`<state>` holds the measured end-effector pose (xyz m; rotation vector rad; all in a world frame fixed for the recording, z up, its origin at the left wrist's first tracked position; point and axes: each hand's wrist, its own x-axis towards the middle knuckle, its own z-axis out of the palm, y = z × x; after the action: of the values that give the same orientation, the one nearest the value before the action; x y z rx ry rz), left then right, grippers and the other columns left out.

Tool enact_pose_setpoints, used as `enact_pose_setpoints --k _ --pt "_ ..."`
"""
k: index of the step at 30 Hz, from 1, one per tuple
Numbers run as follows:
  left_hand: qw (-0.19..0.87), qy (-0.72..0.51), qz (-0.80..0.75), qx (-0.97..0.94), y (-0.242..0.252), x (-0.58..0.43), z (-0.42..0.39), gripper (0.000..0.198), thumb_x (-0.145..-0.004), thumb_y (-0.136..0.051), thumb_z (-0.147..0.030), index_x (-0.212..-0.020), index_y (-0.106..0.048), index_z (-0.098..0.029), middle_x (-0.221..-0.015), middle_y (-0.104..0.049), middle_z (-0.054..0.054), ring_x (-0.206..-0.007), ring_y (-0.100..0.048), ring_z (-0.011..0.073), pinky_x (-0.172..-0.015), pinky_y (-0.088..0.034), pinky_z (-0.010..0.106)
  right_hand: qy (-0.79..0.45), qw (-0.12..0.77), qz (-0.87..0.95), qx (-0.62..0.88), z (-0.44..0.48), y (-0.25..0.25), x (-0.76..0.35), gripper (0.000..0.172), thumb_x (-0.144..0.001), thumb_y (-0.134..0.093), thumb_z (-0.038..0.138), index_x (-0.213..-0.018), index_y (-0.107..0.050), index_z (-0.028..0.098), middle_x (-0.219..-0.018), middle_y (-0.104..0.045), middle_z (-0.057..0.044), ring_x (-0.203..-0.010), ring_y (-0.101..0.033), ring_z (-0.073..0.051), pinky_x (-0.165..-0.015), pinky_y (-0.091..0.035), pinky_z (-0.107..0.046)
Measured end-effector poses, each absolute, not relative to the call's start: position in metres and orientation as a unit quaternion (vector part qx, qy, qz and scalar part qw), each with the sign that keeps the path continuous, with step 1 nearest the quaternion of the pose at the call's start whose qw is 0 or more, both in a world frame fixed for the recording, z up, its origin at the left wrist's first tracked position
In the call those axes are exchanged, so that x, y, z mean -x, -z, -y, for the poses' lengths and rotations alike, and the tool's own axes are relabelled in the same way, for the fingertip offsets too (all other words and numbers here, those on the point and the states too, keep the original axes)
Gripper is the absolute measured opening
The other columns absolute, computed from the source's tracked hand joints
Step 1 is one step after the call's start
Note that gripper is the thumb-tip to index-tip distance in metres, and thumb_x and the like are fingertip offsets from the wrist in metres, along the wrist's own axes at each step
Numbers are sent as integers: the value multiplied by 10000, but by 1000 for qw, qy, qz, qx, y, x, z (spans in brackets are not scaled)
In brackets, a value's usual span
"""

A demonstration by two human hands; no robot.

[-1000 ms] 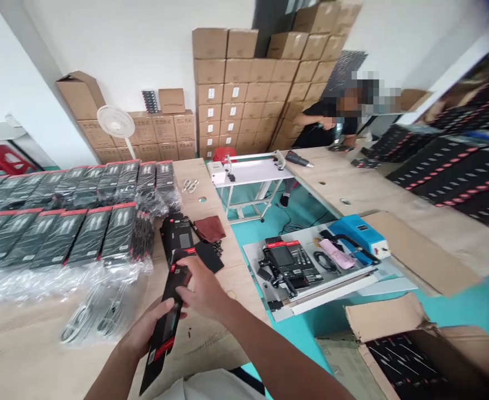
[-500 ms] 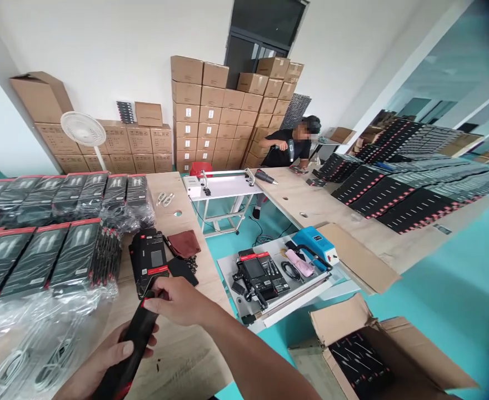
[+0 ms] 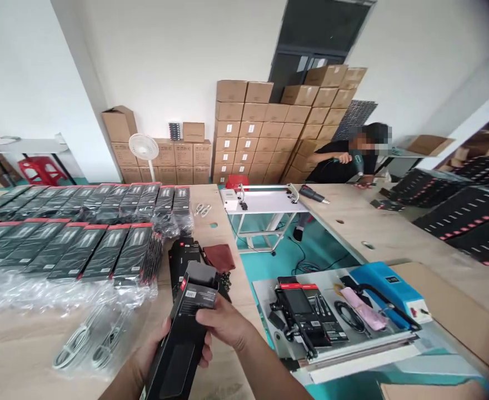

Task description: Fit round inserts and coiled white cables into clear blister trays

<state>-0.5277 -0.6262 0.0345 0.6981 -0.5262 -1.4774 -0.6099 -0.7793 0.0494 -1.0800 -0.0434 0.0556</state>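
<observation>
Over a pale wooden workbench (image 3: pixel 15 339), my left hand (image 3: pixel 155 350) and right hand (image 3: pixel 223 322) both grasp a tall black retail package (image 3: pixel 180 344), held tilted above the bench. My left fingers (image 3: pixel 205 353) wrap around its lower edge from beneath, cradling its weight, while my right fingers (image 3: pixel 203 318) clench its side just below a small label, which keeps that label facing me. I can't tell what the package contains. Just beyond it lies a second black-and-red package (image 3: pixel 183 261), beside a maroon cloth (image 3: pixel 219 256). To the left, plastic-wrapped black packages (image 3: pixel 103 250) stand in tidy rows, apparently to keep them grouped, near a clear bag of white cables (image 3: pixel 90 339). Farther off, a co-worker (image 3: pixel 344 164) holds a heat gun (image 3: pixel 357 164).
</observation>
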Motion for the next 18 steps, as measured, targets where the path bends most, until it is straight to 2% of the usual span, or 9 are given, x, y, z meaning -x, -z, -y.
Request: enact_pose_setpoints --k 3,6,8,10,12,14,16,18 --pt "658 627 253 -332 -47 527 624 702 -751 -529 -733 -1078 -720 -141 -1092 -678 170 -958 -644 323 -880 -454 446 -30 846 24 532 774 -59 612 442 -694 -743 587 -739 -614 167 -453 -515 44 -362 -476 -105 -386 -438 -239" --pt "635 641 249 -352 -60 524 624 814 -734 -403 -830 -1010 -733 -140 -1017 -689 178 -902 -649 321 -852 -464 456 -11 837 -15 547 770 -71 611 425 -674 -753 589 -689 -620 186 -423 -497 48 -344 -458 -107 -384 -431 -250" --pt "627 595 245 -438 -65 521 625 837 -745 -331 -849 -960 -734 -148 -920 -696 167 -880 -644 321 -832 -470 459 38 835 -64 545 770 -75 607 406 -661 -766 571 -664 -633 187 -398 -473 59 -334 -431 -100 -401 -438 -260" --pt "627 501 240 -545 -70 515 624 708 -788 -396 -780 -927 -729 -171 -842 -696 134 -877 -627 307 -809 -473 424 128 822 -118 542 773 -75 599 370 -620 -812 509 -701 -677 175 -484 -575 31 -428 -519 -124 -505 -501 -288" --pt "607 390 263 -640 -74 511 622 489 -805 -539 -654 -844 -720 -201 -767 -683 84 -825 -604 274 -754 -467 360 212 796 -160 544 777 -72 591 372 -581 -851 442 -789 -721 163 -697 -701 -23 -627 -626 -172 -664 -542 -324" --pt "564 303 306 -705 -76 510 621 350 -778 -644 -553 -702 -685 -214 -648 -629 39 -699 -562 229 -660 -443 311 251 774 -186 552 781 -68 586 391 -608 -840 430 -866 -736 155 -855 -733 -57 -767 -652 -203 -756 -537 -346" --pt "532 251 323 -741 -76 511 620 349 -780 -656 -521 -619 -647 -211 -572 -575 19 -588 -509 191 -566 -405 290 250 760 -193 569 779 -63 584 381 -688 -781 471 -892 -735 152 -879 -732 -64 -787 -647 -205 -762 -531 -347" --pt "566 256 278 -732 -73 512 621 363 -800 -625 -538 -678 -671 -199 -603 -601 24 -571 -515 183 -540 -407 289 220 758 -169 590 773 -57 586 375 -749 -723 501 -899 -728 157 -870 -725 -54 -783 -638 -195 -755 -524 -339"
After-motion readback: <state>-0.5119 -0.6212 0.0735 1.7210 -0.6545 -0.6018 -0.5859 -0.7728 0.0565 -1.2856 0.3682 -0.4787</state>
